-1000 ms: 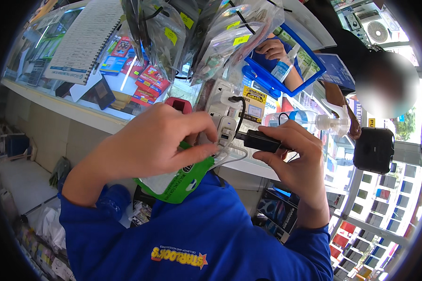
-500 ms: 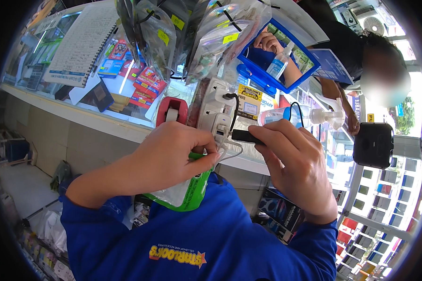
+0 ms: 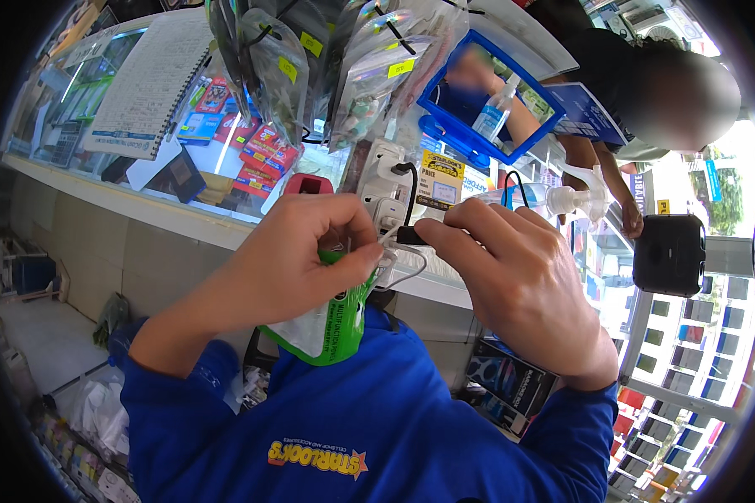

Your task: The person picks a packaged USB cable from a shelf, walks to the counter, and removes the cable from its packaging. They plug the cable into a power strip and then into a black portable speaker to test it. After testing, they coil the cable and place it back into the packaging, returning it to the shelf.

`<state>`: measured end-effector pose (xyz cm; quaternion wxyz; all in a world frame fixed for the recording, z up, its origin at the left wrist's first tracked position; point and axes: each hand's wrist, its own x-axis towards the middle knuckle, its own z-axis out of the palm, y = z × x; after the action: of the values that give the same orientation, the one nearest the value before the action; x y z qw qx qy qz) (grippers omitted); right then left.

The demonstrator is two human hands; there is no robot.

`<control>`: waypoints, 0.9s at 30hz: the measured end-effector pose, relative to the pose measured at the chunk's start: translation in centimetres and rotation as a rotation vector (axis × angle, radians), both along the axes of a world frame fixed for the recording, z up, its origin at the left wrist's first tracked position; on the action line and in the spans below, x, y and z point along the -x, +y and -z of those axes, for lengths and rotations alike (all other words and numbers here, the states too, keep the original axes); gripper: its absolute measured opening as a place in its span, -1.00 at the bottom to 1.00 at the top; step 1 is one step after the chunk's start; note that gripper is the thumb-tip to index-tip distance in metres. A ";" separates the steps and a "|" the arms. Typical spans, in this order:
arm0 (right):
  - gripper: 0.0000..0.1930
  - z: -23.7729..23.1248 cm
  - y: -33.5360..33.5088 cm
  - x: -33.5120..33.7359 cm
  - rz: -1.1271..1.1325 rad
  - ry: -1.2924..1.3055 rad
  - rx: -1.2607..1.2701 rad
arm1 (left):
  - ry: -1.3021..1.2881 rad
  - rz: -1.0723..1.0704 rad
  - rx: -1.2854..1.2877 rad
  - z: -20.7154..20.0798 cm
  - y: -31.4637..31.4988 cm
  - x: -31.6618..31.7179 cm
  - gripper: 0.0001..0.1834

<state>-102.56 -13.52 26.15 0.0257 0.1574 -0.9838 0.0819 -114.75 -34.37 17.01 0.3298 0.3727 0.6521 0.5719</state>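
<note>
My left hand (image 3: 298,260) is closed, thumb and fingertips pinched together. A green and clear plastic pouch (image 3: 341,331) hangs below it from the grip. Right at the left fingertips lies a thin white cable (image 3: 415,273), looped out over the counter edge; whether they pinch it too is hard to see. My right hand (image 3: 524,281) grips a short black stick-shaped piece (image 3: 408,235), most of it hidden by the fingers. Its free end points at the white cable and almost meets my left fingertips. Just behind stands a white power strip (image 3: 382,164) with a charger and black cord plugged in.
A red tape dispenser (image 3: 309,184) sits behind my left hand. Beyond are hanging plastic pouches (image 3: 281,80), a blue-framed mirror (image 3: 432,99), a pump bottle (image 3: 562,199) and a spiral notebook (image 3: 147,84). Another person (image 3: 617,92) leans at the counter's far right.
Both hands have shifted slightly upward in the picture. The right hand has brought the black piece left, nearer my left fingertips, and the pouch has moved a little with the left hand.
</note>
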 end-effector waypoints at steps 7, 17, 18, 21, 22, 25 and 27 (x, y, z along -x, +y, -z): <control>-0.70 -0.6 -0.2 0.5 -0.098 -0.014 -0.110 | -0.373 0.055 0.045 -0.5 0.8 2.1 -0.78; -0.68 -0.1 0.5 1.0 -0.173 0.100 -0.067 | -0.717 0.085 0.027 0.0 1.2 2.7 -0.72; -0.67 0.0 0.6 1.2 -0.178 0.127 -0.060 | -0.753 0.077 0.036 0.0 1.2 2.8 -0.72; -0.66 0.0 1.0 1.3 -0.195 0.103 -0.057 | -0.839 0.068 0.022 -0.2 1.4 2.8 -0.72; -0.66 0.0 1.1 1.3 -0.192 0.090 -0.051 | -0.858 0.082 0.010 -0.2 1.4 2.8 -0.72; -0.66 0.0 1.2 1.4 -0.193 0.082 -0.033 | -0.890 0.099 -0.020 0.1 1.5 2.8 -0.73; -0.66 0.2 1.3 1.5 -0.186 0.081 -0.015 | -0.889 0.105 -0.038 0.6 1.5 2.9 -0.74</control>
<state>-104.04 -12.25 25.92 0.0568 0.2514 -0.9637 0.0700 -117.61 -32.86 16.36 0.5996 0.1293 0.4166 0.6710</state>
